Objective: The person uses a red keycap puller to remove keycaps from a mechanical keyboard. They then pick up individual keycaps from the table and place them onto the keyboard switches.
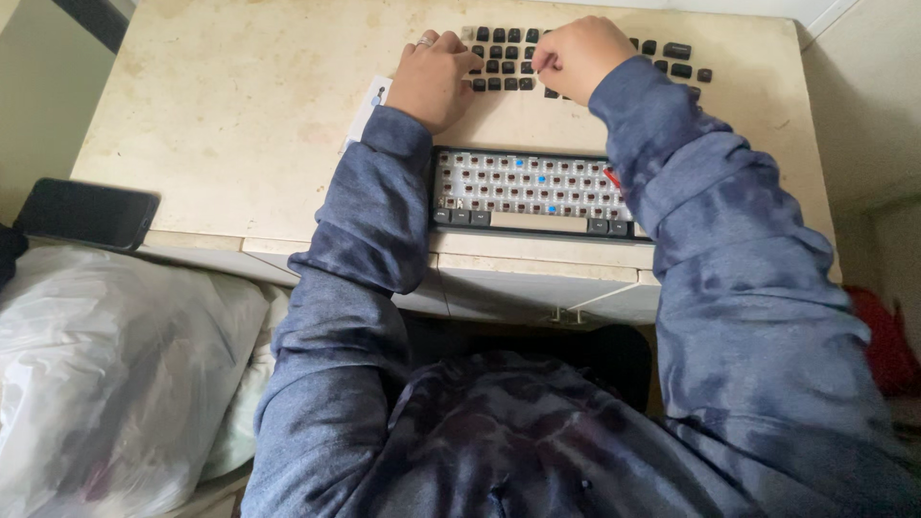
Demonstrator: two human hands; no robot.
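Observation:
A keyboard [523, 190] with most keycaps removed lies near the front edge of a worn cream table [240, 105], its brown switches bare and only a bottom row of dark keys left. Loose dark keycaps [508, 59] are laid out in rows at the back of the table. My left hand [432, 77], with a ring on one finger, rests curled at the left end of those rows. My right hand [576, 56] is closed with its fingertips pinched together over the keycaps; whether a keycap is between them is hidden. Something red [611, 177] lies on the keyboard's right end, partly under my sleeve.
A white card [369, 105] lies under my left wrist. A dark phone [86, 213] sits at the table's left front corner. A clear plastic bag [106, 374] fills the lower left. Something red [887, 341] lies to the right of the table.

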